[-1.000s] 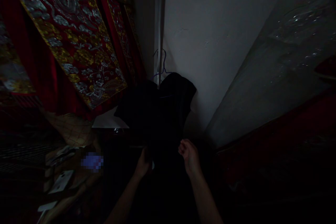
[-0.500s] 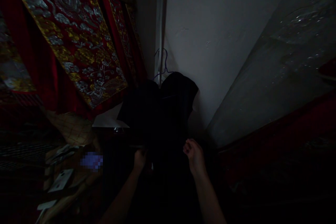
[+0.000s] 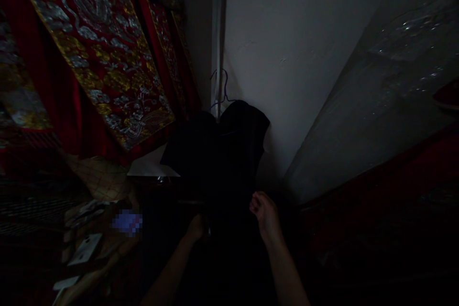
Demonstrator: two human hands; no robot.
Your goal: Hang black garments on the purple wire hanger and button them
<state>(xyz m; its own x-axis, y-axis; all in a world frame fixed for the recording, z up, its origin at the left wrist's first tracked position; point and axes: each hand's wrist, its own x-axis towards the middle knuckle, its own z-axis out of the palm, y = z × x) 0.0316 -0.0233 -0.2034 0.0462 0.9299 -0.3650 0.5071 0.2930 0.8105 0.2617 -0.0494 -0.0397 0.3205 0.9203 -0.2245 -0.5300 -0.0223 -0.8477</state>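
Note:
A black garment (image 3: 222, 148) hangs on a thin blue wire hanger (image 3: 223, 87) against a white wall in very dim light. My left hand (image 3: 196, 227) is closed on the dark fabric at the garment's lower left. My right hand (image 3: 264, 214) has its fingers curled and pinched on the fabric at the lower right. Both forearms reach up from the bottom of the view. The lower part of the garment is lost in darkness.
Red cloths with gold and silver embroidery (image 3: 103, 57) hang at the left. A clear plastic cover (image 3: 387, 86) lies over red fabric (image 3: 394, 191) at the right. Papers and small cards (image 3: 84, 248) lie on a cluttered surface at the lower left.
My left hand has dropped slightly along the fabric. My right hand has shifted a little to the right and stayed curled. The garment hangs where it was.

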